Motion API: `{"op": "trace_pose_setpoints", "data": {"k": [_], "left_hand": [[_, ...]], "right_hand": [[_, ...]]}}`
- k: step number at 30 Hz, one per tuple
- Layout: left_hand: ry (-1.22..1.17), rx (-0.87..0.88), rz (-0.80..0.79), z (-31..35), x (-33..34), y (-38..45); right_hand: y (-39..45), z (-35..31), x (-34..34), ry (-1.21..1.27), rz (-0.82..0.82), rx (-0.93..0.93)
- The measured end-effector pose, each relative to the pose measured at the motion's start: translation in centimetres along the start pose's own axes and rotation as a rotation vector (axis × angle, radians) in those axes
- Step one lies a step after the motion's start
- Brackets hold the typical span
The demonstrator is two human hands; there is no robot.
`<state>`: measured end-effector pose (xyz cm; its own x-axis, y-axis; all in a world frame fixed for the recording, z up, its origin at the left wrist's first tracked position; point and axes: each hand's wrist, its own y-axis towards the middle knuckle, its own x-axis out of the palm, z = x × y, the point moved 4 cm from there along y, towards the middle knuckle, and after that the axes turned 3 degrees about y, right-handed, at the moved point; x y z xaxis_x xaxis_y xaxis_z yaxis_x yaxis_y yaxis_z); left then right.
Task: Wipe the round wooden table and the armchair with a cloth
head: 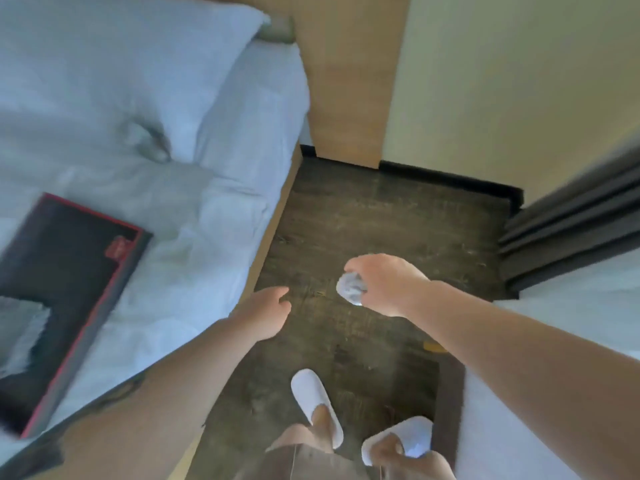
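My right hand [384, 284] grips a small bunched white cloth [350, 289] above the dark wooden floor. My left hand [268, 315] hangs a little to the left of it with loosely curled fingers and holds nothing. Neither the round wooden table nor the armchair shows in this view.
A bed [242, 140] with white sheets and pillows fills the left side, and a black box with red edges [69, 289] lies on it. Another white bed edge [554, 341] is at the right. Dark curtains [571, 223] hang at the right. My feet in white slippers [317, 403] stand on the floor [381, 220].
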<state>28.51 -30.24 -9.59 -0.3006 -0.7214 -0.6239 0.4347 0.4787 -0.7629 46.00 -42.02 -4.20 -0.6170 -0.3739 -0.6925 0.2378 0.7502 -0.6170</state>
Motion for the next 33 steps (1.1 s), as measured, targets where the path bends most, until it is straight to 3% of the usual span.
{"op": "trace_pose_setpoints", "data": {"k": [6,10,14,22,28,31,33], "left_hand": [[-0.202,-0.239,0.229,-13.8,-8.7,-4.8],[-0.261,-0.351,0.243,-18.3,-11.6,-7.4],[-0.463,-0.484,0.312,-22.4,-11.9,-8.7],[-0.644,-0.664,0.44,-27.8,-11.3,-12.3],[-0.523,-0.681,0.492,-32.5,-14.4,-14.2],[-0.538,-0.659,0.616,-35.6,-17.2,-15.0],[-0.504,-0.686,0.564,-37.4,-18.2,-15.7]], "right_hand": [[4.3,-13.5,-4.4,-0.209,-0.019,-0.2],[6.2,-20.4,-6.6,-0.366,-0.063,-0.367],[8.8,-26.1,-8.4,-0.489,-0.076,-0.503],[12.6,-38.9,-8.7,-0.36,-0.046,-0.794],[15.4,-45.4,-8.5,-0.111,0.048,-0.78],[16.8,-45.5,-7.4,-0.183,0.041,-0.672],[17.2,-45.2,-6.8,-0.192,0.039,-0.612]]}}
